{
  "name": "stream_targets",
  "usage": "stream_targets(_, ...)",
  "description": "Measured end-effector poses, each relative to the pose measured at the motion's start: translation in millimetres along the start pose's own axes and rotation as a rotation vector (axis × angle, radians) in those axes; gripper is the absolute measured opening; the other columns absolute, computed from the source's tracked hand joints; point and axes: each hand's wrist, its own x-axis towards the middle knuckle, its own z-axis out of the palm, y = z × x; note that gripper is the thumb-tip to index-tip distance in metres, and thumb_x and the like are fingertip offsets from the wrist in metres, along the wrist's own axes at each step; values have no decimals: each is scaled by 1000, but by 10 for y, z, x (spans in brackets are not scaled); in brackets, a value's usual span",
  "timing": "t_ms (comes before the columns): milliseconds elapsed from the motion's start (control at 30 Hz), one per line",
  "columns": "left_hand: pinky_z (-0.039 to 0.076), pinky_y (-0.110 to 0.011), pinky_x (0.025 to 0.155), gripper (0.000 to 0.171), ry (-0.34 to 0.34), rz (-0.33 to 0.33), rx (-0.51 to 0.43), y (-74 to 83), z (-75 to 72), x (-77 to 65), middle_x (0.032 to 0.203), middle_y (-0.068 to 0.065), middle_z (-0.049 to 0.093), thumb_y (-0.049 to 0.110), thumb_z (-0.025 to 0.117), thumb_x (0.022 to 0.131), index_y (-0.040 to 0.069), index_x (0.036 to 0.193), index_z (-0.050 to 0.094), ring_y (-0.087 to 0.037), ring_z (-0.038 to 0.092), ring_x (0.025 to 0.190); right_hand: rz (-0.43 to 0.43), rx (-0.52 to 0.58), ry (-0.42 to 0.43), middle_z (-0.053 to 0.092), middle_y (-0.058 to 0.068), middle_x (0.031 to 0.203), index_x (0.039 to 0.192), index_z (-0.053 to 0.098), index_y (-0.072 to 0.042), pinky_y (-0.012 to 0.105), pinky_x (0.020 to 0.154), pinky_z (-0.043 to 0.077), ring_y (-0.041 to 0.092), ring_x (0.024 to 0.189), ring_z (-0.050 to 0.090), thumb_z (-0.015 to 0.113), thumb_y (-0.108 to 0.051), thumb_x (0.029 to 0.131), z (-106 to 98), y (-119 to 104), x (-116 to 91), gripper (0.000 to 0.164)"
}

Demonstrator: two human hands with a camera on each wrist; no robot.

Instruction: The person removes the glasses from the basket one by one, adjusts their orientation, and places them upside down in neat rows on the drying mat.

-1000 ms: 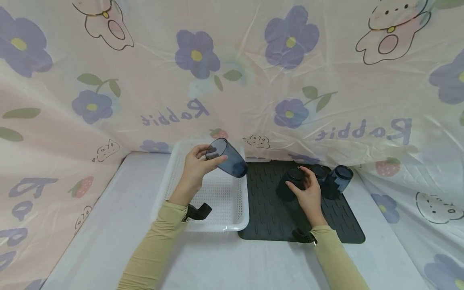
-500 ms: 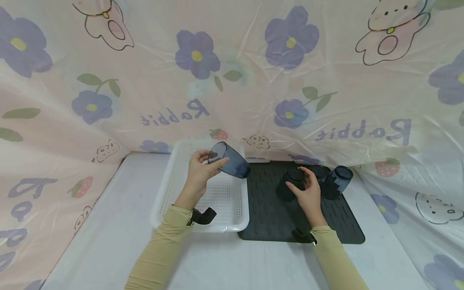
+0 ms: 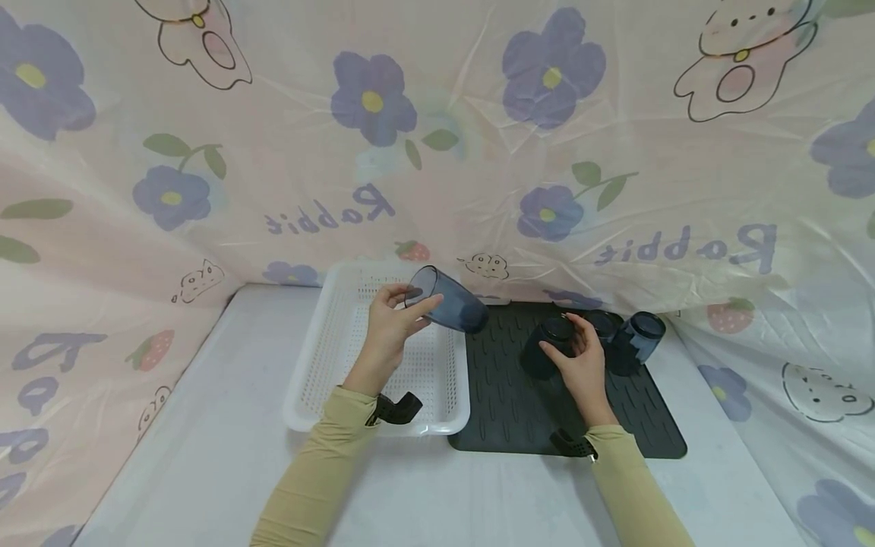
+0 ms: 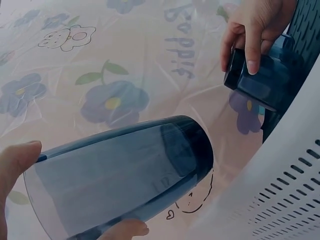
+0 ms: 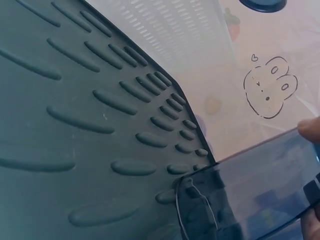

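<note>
My left hand [image 3: 394, 327] grips a clear blue drinking glass [image 3: 451, 304] near its mouth, thumb on one side and fingers on the other. This glass is tilted, its thick base pointing right, over the right side of the white perforated basket [image 3: 307, 380]. My right hand [image 3: 581, 363] holds a second blue glass [image 3: 540, 357], upside down on the dark ribbed mat [image 3: 506, 418], thumb and fingers around its upper part. In the right wrist view the rim of that glass [image 5: 250, 185] is down at the mat. The left wrist view shows the first glass [image 4: 120, 175] from close by.
Two more blue glasses, a rear one [image 3: 603, 323] and a right one [image 3: 639, 342], stand upside down at the mat's back right. Basket and mat lie side by side on a white table [image 3: 225, 425]. A printed curtain [image 3: 444, 152] hangs behind and at both sides.
My left hand has moved to the right with its glass, which now lies a little flatter, its base past the basket's right edge. My right hand and its glass have stayed put.
</note>
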Motion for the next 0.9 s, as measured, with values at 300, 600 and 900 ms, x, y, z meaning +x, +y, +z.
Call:
stream_targets(300, 56, -40, 83, 59, -3, 0, -57, -76, 58, 11, 119, -20, 42, 2, 78, 78, -2, 122, 39, -19, 59, 83, 14, -4, -3, 46, 22, 136, 137, 44, 3, 46, 110, 30, 34, 129, 42, 73, 6, 80, 1, -44, -8, 64)
stream_targets(600, 55, -43, 83, 53, 2, -30, -122, -100, 97, 6, 114, -15, 44, 0, 76, 79, -1, 118, 40, -21, 57, 88, 22, 19, -3, 44, 24, 138, 138, 44, 4, 48, 110, 30, 35, 130, 41, 70, 6, 82, -1, -28, 0, 61)
stream_targets(900, 55, -42, 83, 51, -1, -49, -132, -141, 142, -2, 110, -13, 44, 2, 76, 80, -1, 117, 41, -18, 56, 84, 49, 35, 6, 46, 11, 139, 139, 46, -3, 37, 111, 30, 23, 132, 41, 73, 2, 82, -20, 247, 77, 64)
